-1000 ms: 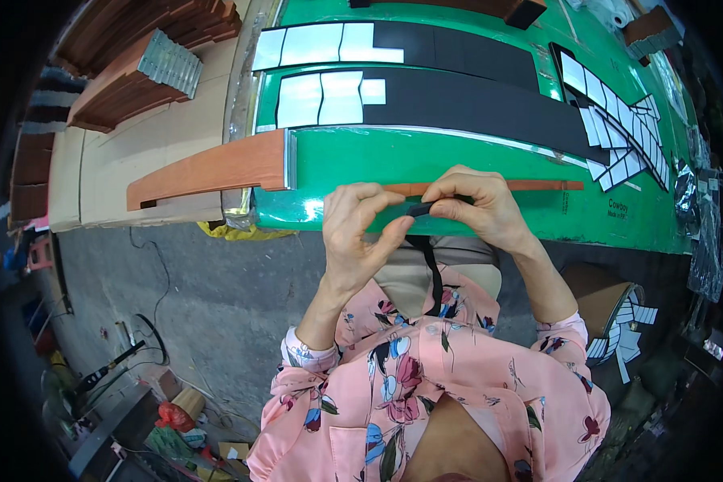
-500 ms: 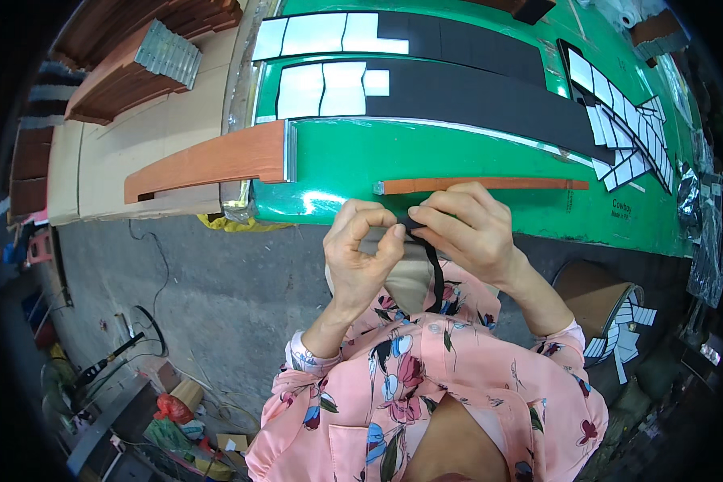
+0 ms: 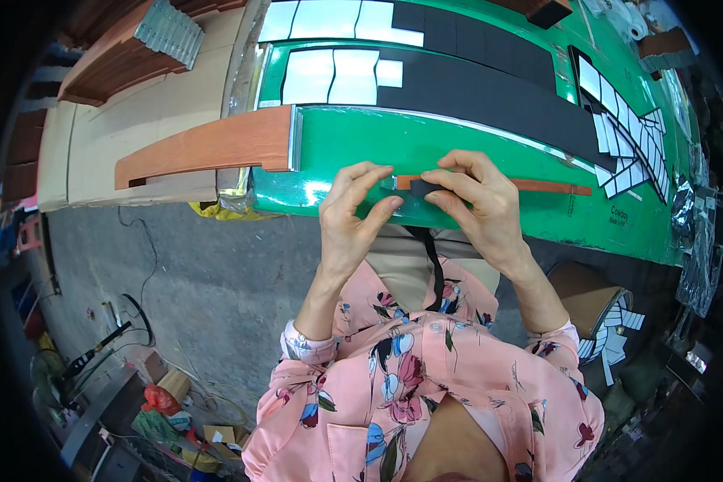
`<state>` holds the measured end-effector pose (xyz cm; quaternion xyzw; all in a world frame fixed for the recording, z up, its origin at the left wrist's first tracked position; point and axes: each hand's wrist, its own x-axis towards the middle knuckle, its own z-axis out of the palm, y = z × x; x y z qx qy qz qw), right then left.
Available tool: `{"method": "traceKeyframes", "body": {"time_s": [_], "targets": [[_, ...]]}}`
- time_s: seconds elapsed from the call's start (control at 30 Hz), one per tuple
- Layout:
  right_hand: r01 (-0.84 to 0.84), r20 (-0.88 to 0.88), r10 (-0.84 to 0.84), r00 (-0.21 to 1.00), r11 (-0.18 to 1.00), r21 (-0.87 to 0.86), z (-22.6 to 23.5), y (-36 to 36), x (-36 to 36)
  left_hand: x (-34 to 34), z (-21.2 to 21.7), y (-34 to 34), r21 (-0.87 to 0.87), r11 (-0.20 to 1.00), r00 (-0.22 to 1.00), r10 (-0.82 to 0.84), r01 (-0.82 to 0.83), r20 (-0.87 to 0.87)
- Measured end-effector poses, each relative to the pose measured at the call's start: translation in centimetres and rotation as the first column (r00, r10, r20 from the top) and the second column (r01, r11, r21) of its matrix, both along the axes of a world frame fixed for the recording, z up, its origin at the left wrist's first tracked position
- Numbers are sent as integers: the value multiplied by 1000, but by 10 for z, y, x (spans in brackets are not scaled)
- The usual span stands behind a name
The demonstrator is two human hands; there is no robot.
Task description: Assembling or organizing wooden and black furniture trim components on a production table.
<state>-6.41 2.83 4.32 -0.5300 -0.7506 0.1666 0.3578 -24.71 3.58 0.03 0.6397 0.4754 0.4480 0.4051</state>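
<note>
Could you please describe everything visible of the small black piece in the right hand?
The small black piece looks flat and matte, perhaps foam. The right hand pinches it between thumb and fingers, overlapping the slim brown strip in view; contact there is unclear. The left hand does not touch it.

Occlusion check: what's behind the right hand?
Orange-brown wooden strip on the green tabletop: both ends show beyond the right hand, which pinches a black piece; the strip's middle is covered.
</note>
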Motion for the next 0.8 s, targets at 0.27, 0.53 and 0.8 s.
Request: {"method": "traceKeyframes", "body": {"time_s": [0.27,0.53,0.8], "targets": [[19,25,-18,1000,999,-40,-7,5,-5,3,-8,7,-24,999,999,-31,32,38],[31,39,-29,999,997,-67,-7,5,-7,4,-7,7,-51,998,999,-23,25,40],[26,57,-22,998,997,-71,-8,6,-7,3,-8,7,-32,999,999,-36,37,28]]}}
